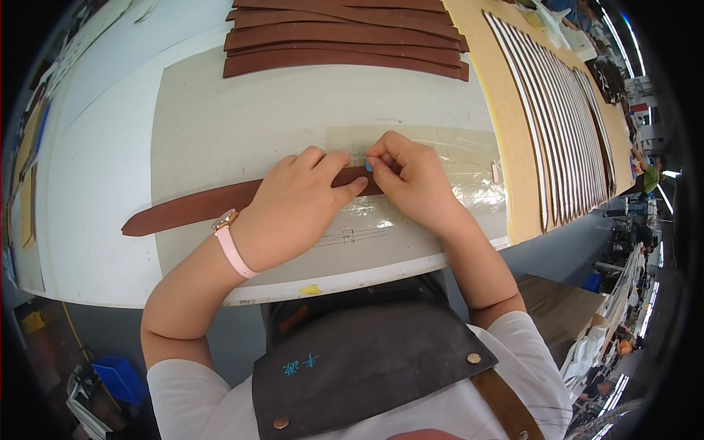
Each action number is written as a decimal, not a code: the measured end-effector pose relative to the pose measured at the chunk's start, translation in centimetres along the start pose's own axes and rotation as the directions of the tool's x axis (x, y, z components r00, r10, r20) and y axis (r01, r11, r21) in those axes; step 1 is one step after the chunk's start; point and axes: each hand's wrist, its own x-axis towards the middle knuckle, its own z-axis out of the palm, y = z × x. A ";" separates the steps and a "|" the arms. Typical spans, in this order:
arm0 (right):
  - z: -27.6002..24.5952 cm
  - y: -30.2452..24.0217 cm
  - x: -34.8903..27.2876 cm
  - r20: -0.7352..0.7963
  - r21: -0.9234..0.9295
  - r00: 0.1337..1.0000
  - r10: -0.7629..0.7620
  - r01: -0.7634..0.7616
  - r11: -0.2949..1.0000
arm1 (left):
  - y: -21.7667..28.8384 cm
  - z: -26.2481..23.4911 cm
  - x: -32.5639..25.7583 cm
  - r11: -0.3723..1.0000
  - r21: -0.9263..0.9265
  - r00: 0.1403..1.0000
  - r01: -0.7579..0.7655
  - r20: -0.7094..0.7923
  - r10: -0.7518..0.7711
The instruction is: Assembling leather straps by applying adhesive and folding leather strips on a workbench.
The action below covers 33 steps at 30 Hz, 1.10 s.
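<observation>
Left grip point(295, 202) on smooth, tapered, leathery strip point(198, 206).

The left hand point(293, 205) lies on 1 long brown strip point(192, 205), with its thumb apart from the other fingers. A watch point(225, 222) with a pink band is on that wrist. The right hand point(418, 183) pinches a small blue thing point(368, 166) by the strip's far edge. Under the strip are a grey mat point(213, 125) and a white table point(103, 139). More brown strips point(345, 37) sit at the far side. Striped strips point(561, 125) lie in a row on the right.
</observation>
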 end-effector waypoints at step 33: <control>0.9 0.0 -0.6 -0.004 -0.332 0.980 -0.201 0.188 0.924 | -0.1 0.2 -0.1 0.998 0.025 0.997 -0.051 -0.056 0.053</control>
